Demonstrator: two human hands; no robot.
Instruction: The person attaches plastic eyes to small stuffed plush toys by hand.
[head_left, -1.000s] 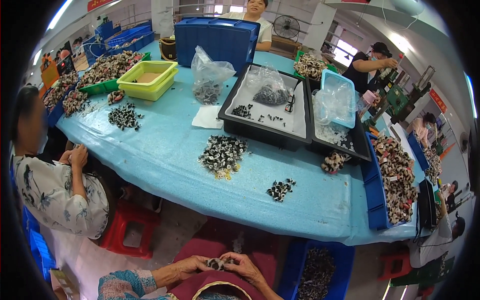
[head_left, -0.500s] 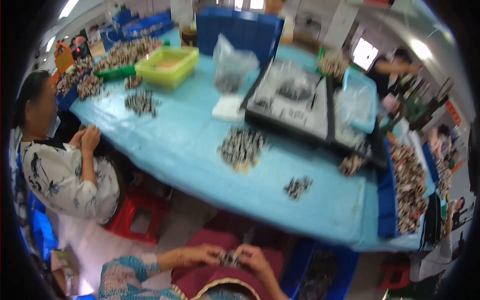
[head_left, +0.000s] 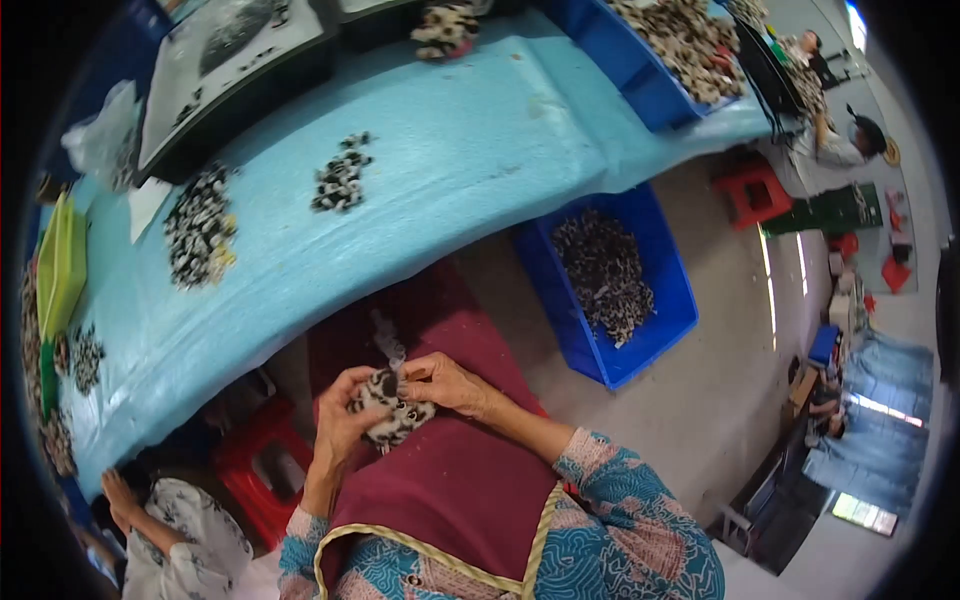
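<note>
A small fuzzy plush piece, cream with black spots and round dark-centred eyes (head_left: 395,428), is held above the person's lap, in front of the table's near edge and apart from it. The left hand (head_left: 345,412) grips it from the left, thumb laid across its front. The right hand (head_left: 450,386) is curled, with thumb and fingertips pinching the plush piece's upper right edge; whether a smaller part sits between those fingertips I cannot tell. Beneath lies a maroon cloth apron with striped yellowish trim (head_left: 450,500), and just beyond the hands a little cluster of translucent whitish bits (head_left: 386,335) rests on maroon cloth.

On the table covered in shiny light-blue sheeting (head_left: 470,140), a small pile of black-and-white parts (head_left: 342,176) lies inward from the near edge. A larger heap of black-and-white parts with some yellow ones (head_left: 197,225) is to its left. Toward the far edge stand a black tray with a pale lining (head_left: 255,112) and a brown-and-cream plush bundle with pink (head_left: 445,30). A blue plastic crate (head_left: 620,70) full of cream-and-brown plush sits at the right end. On the floor, beside the near edge, a deep blue plastic bin (head_left: 672,315) holds dark, mottled plush pieces.
</note>
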